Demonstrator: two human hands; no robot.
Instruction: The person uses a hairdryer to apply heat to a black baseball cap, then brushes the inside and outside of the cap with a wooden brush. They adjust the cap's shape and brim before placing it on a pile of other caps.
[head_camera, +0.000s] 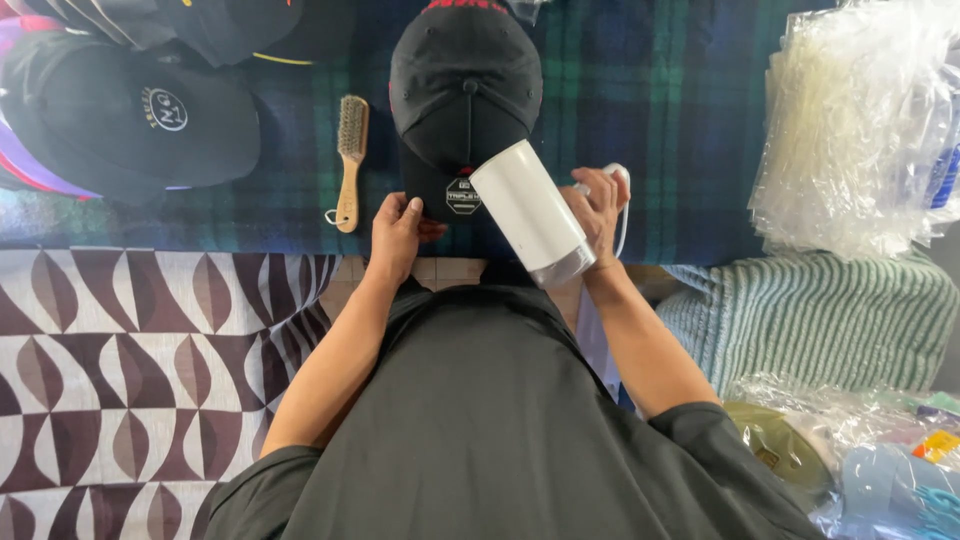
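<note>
Here, working over a black cap (465, 90) that lies on the plaid-covered desk (650, 120), crown to the far side and brim to the near edge, just in front of the body. Left hand (397, 232) down on the near left edge of the brim, fingers closed on it in a pinch, thumb on top, pinning the cap in place. Right hand (600, 210) wrapped tight round the handle of a white handheld appliance (530, 210), a steamer or dryer by its look, with a white cord (622, 180) looping behind the knuckles. Held slantwise, its far end over the right part of the brim beside the round sticker; hard to tell whether touching the fabric or just above it, and no steam or air visible.

Judging by this, in the middle of treating the brim and front of the cap, one hand steadying, the other passing the appliance over it. Calls next for a firm hold on the brim, for left fingers kept out from under the appliance's far end, and for a slow, even pass toward the crown without dragging the cap off the edge.

Just left of the cap, a wooden-handled brush (350, 160), untouched, apart from both hands. Further left, a pile of dark caps (130, 110). On the far right, a stack of clear plastic bags (860, 120); nearer, a ribbed green towel (820, 310). Below the desk edge on the left, a brown-and-white patterned floor (130, 350).
</note>
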